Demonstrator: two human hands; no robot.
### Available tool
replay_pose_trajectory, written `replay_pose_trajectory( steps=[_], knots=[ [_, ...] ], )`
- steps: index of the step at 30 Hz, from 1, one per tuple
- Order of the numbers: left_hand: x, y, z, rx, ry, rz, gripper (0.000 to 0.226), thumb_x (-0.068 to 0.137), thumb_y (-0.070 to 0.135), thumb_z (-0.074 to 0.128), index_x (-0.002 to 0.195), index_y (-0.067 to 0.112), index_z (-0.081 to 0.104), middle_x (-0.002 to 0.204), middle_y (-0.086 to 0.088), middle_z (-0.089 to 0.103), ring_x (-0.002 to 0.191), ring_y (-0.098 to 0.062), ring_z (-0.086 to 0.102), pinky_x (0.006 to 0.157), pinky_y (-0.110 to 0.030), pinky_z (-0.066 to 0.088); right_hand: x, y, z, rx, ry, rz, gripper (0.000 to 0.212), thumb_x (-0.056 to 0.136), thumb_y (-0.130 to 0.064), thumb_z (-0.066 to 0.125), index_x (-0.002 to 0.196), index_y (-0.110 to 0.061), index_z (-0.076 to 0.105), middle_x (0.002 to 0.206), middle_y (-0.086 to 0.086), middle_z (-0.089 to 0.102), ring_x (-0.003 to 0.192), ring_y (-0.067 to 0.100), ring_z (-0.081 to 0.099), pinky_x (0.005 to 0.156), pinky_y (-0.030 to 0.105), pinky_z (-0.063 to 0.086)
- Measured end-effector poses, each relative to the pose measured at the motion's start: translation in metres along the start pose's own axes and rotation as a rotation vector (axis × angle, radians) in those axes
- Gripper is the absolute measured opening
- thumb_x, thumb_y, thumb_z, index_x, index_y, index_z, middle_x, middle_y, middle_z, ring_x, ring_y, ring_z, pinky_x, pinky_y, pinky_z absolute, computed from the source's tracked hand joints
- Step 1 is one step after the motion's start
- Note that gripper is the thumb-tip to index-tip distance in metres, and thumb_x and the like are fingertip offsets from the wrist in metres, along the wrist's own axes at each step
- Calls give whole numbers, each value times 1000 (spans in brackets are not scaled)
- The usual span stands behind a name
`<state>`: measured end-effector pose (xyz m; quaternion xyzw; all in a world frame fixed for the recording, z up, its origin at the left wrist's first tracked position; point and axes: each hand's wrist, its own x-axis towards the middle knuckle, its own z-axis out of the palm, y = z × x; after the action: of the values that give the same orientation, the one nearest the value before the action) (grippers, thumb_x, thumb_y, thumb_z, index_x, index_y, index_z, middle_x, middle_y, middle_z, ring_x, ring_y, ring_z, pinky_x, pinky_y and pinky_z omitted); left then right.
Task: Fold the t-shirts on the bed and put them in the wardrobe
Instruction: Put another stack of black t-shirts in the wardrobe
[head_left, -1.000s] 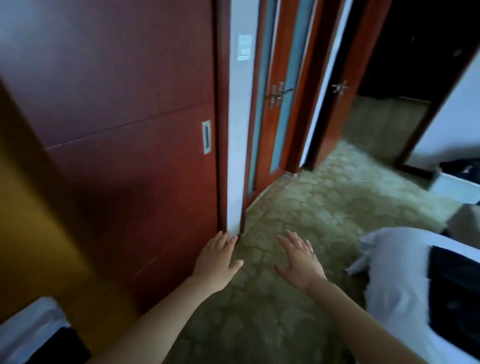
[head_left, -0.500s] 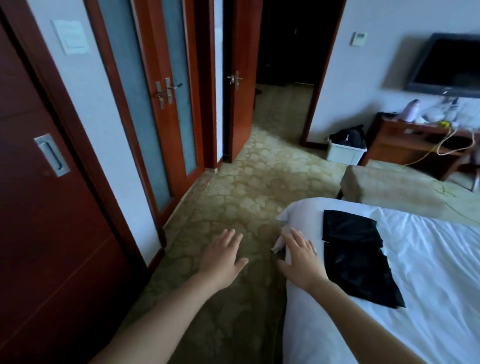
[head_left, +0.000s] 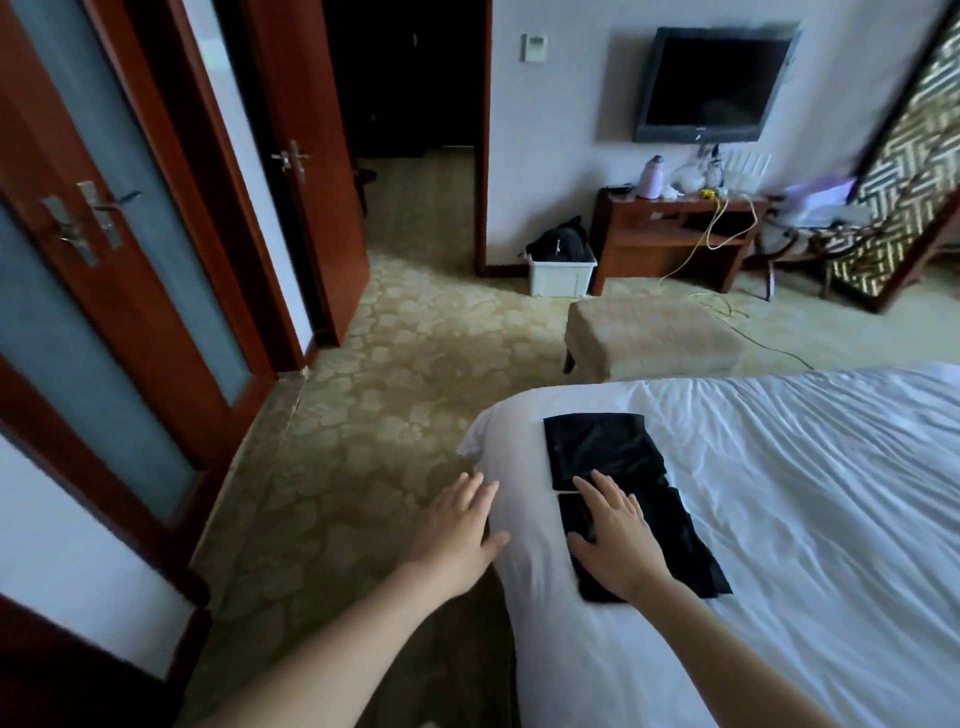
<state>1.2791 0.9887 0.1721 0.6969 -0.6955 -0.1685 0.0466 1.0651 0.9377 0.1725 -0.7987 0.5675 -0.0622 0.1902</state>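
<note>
Head view shows two folded black t-shirts (head_left: 597, 447) on the bed (head_left: 805, 493), lower middle of the frame, my right grip (head_left: 615, 540) spread flat over the near t-shirt (head_left: 680, 551), my left grip (head_left: 457, 535) spread and empty, so I think only carrying them to the wardrobe is left.

Bedroom, white-sheeted bed (head_left: 779, 493), wall-mounted TV (head_left: 711, 83), patterned carpet (head_left: 405, 364), wooden doors (head_left: 306, 171)

no readable text, television (head_left: 711, 83) logo too small, wall panel (head_left: 534, 48) unmarked
</note>
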Motion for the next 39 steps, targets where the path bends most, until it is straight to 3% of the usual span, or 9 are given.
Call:
replay_pose_trajectory(
  steps=[8, 13, 17, 25, 32, 39],
  knots=[
    [131, -14, -18, 60, -53, 175, 65, 103, 42, 38, 156, 22, 7, 164, 2, -1, 151, -17, -4, 120, -33, 6, 83, 27, -12, 58, 93, 180, 73, 95, -33, 54, 156, -28, 13, 164, -2, 4, 151, 17, 0, 123, 35, 1],
    [190, -9, -17, 103, -93, 236, 63, 103, 43, 37, 156, 26, 6, 164, 1, 0, 151, -19, -3, 122, -40, 9, 123, 49, -21, 92, 89, 273, 71, 94, -33, 55, 155, -29, 17, 163, 0, 8, 150, 20, 7, 122, 38, 12],
    [238, -2, -10, 74, -131, 257, 60, 104, 39, 36, 156, 29, 7, 164, 1, 1, 151, -19, -2, 121, -37, 6, 159, 80, -27, 132, 71, 324, 70, 94, -34, 55, 154, -31, 18, 163, -3, 10, 149, 20, 11, 120, 38, 20],
    [336, 19, 33, -9, -241, 148, 60, 103, 45, 35, 155, 35, 7, 164, 4, 2, 151, -17, 0, 122, -35, 12, 252, 169, -18, 182, -46, 357, 70, 93, -33, 55, 154, -30, 20, 162, -3, 13, 148, 21, 16, 119, 38, 23],
    [410, 39, 94, -56, -362, -7, 62, 102, 46, 38, 155, 36, 7, 164, 4, 5, 150, -17, 6, 121, -35, 17, 327, 263, 8, 304, -145, 397, 69, 94, -37, 58, 153, -36, 21, 161, -8, 14, 142, 14, 30, 106, 30, 38],
    [463, 37, 162, -131, -465, -158, 65, 100, 49, 42, 154, 42, 4, 164, 8, 2, 147, -17, 21, 110, -33, 38, 376, 334, 60, 418, -313, 420, 68, 97, -40, 55, 152, -45, 16, 162, -6, 5, 144, 18, 29, 104, 31, 39]
  ],
)
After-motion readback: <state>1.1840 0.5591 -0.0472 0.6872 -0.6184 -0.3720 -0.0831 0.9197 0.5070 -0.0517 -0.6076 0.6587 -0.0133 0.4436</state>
